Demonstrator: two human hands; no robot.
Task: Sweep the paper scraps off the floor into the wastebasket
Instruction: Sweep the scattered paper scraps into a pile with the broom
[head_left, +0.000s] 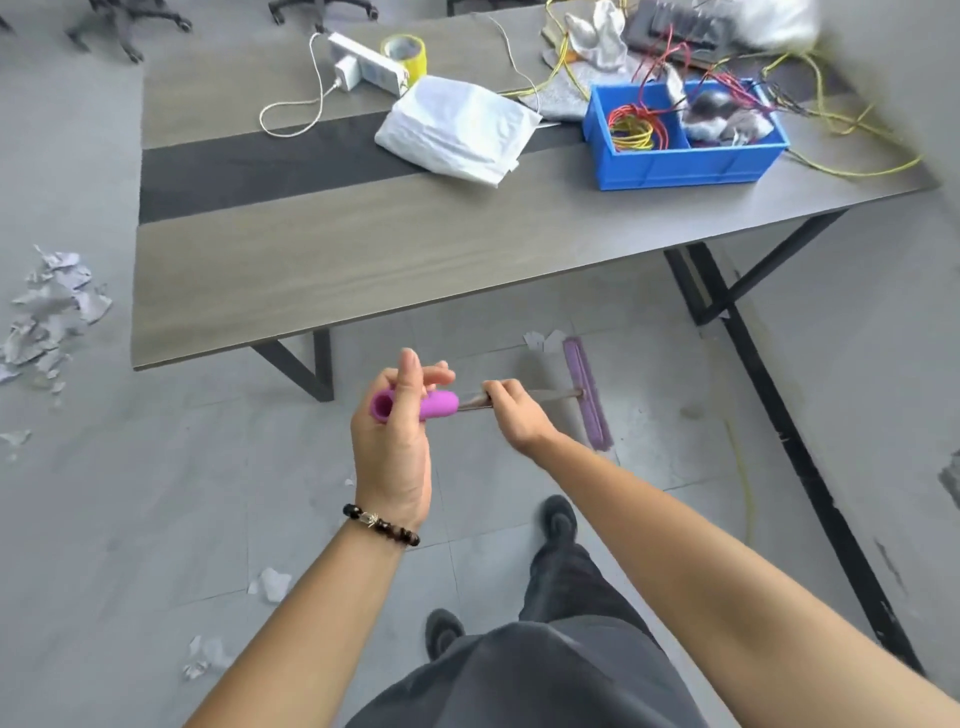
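Note the left hand (397, 441), its grip clamped on the purple handle end of the broom (439, 405) with the thumb raised. Note the right hand (514, 415), its grip clamped further down on the metal shaft. Note the broom head (587, 400) resting on the floor (156, 493) near the bench (311, 260) edge, with two paper scraps (540, 340) just beside its far end. Draw the head back in one low stroke, bristles pressed down, to pull those scraps clear of the bench legs. Steer with the lower hand and steady with the upper. Then work toward the large heap (47, 312) at far left, gathering loose pieces near the feet. Wastebasket not in view; locate before the final push.
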